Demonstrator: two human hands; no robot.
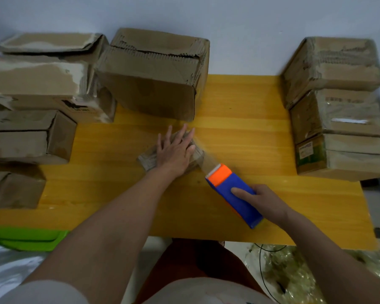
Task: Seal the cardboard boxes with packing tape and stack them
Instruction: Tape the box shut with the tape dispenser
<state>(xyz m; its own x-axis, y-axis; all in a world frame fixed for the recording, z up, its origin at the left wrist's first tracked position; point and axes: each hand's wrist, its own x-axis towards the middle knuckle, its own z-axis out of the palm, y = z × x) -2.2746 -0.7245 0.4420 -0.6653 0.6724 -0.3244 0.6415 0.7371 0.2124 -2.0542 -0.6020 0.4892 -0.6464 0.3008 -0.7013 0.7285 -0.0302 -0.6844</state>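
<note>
Left hand flat, fingers spread, pressing small cardboard box. Right hand gripping blue-and-orange tape dispenser, tape strip stretched to box.

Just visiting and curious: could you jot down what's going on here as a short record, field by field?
Activity: taping a small cardboard box shut on a yellow table
Left hand: flat on the small box, fingers straight, pressing it down
Right hand: grips a blue and orange tape dispenser
Tape: a strip runs from the dispenser to the box
Left side: pile of worn boxes
Right side: stacked boxes, shiny with tape
</note>
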